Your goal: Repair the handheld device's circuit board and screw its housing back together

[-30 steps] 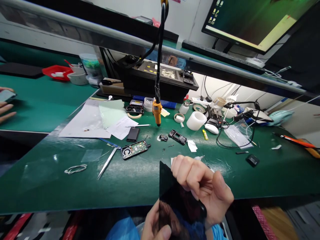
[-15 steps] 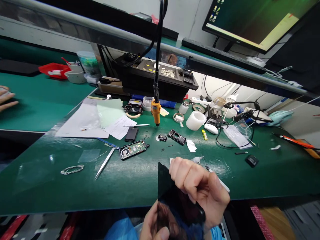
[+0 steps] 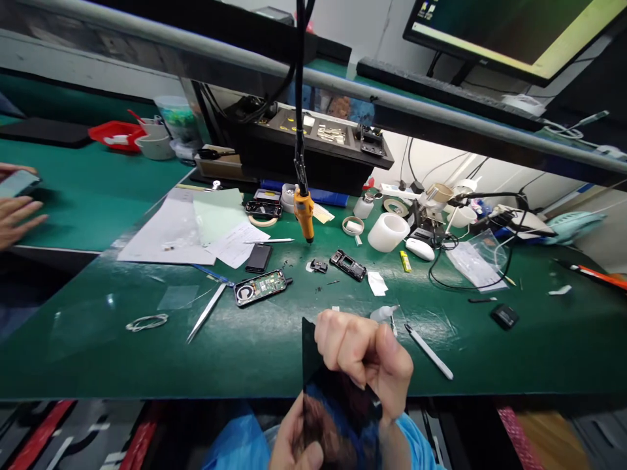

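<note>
Nearest the camera, at the lower centre of the frame, both hands hold a dark glossy panel [image 3: 337, 405] upright over the near edge of the green tabletop [image 3: 539, 352]. The left hand [image 3: 294, 444] supports the panel's lower edge from below, thumb pressed on its face; the right hand [image 3: 365, 359] is curled closed over the upper right edge, fingertips pinched together as if gripping a thin film or tab, though what lies between them cannot be made out. The step in hand appears to be working at that edge of the panel; the next move would call for a steady hold below and a fine, even pull above.

Just beyond the right hand, a white pen-like tool [image 3: 430, 351] lies on the tabletop. Left of centre lie tweezers [image 3: 207, 313], a coil of wire [image 3: 147, 322] and an opened device with exposed circuit board [image 3: 260, 287]. Further back, mid-frame, an orange electric screwdriver [image 3: 304, 214] hangs from a cable above small black parts [image 3: 348, 265], with sheets of paper [image 3: 181, 228] to their left and a white tape roll [image 3: 388, 232] to their right. At the far left edge another person's hand [image 3: 17, 212] rests beside a phone. A monitor [image 3: 514, 29] occupies the upper right.
</note>
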Demonstrator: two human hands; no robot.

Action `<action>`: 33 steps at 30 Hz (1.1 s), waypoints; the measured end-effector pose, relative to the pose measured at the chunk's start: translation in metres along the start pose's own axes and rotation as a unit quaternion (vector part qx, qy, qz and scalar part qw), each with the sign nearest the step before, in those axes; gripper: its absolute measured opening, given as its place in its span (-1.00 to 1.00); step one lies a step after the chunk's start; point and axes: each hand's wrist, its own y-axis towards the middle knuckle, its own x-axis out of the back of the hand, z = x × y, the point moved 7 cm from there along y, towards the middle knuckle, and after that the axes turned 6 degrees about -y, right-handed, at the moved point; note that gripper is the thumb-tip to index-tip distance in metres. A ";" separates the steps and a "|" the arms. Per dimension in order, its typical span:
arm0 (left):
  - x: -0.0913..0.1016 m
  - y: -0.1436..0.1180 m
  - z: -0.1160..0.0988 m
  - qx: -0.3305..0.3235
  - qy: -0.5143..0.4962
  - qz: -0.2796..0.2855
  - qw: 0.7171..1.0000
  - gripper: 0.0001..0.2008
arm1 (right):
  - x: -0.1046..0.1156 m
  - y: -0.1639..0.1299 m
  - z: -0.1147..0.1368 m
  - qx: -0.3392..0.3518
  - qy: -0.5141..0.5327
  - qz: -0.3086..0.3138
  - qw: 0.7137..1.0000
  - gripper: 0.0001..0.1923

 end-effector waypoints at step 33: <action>-0.002 0.002 -0.013 -0.064 0.144 -0.032 0.987 -0.29 | 0.028 -0.001 0.000 0.044 0.002 0.010 0.999 -0.33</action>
